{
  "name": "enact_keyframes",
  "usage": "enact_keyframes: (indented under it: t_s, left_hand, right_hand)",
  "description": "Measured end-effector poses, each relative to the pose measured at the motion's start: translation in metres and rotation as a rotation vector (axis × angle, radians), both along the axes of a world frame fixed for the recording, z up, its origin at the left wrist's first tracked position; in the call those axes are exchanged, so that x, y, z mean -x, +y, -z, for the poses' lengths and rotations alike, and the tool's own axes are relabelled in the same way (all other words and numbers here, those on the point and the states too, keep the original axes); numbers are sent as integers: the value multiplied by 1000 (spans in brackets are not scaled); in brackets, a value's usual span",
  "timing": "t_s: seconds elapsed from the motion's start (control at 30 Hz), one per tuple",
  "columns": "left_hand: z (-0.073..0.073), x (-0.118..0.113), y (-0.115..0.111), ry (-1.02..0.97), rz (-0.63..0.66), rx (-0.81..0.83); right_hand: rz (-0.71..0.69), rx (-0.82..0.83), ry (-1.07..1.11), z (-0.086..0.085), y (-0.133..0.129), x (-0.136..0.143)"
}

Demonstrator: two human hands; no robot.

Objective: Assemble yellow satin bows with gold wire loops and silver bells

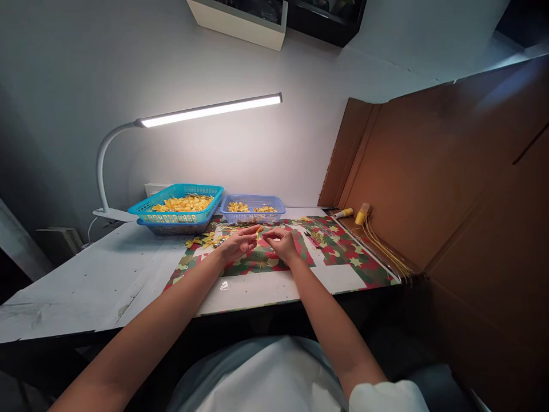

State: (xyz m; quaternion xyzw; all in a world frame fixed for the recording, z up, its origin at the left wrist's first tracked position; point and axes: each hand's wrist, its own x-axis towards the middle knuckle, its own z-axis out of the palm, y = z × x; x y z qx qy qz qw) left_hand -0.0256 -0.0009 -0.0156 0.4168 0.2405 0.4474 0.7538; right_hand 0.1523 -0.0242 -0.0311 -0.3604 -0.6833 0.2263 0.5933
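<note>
Over the table's patterned covering, my left hand [240, 243] pinches a small yellow petal-like piece [258, 231] between its fingertips. My right hand [281, 244] is close by on the right, thumb and fingers pressed together near that piece; what sits in this pinch is too small to make out. A thin yellowish strand [260, 263] hangs below the hands. Just beyond my left hand lie several loose yellow petal-like pieces [208, 240], some bow-shaped. To the right of my right hand rest red-handled pliers or snips [313, 240] beside a small heap of fine golden bits [318, 237].
A turquoise basket [175, 216] heaped with yellow pieces is stacked at the back left. Beside it stands a lavender basket [253, 217] with two smaller piles. A lit lamp [210, 111] arches overhead. Cardboard [429, 154] walls the right side, near yellow strands [386, 249] and spools [343, 213].
</note>
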Motion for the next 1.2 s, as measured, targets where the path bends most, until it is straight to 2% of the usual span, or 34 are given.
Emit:
enact_keyframes:
  t_s: [1.2]
  left_hand:
    - [2, 0, -1, -3, 48, -35]
  right_hand:
    - [31, -25, -66, 0, 1, 0]
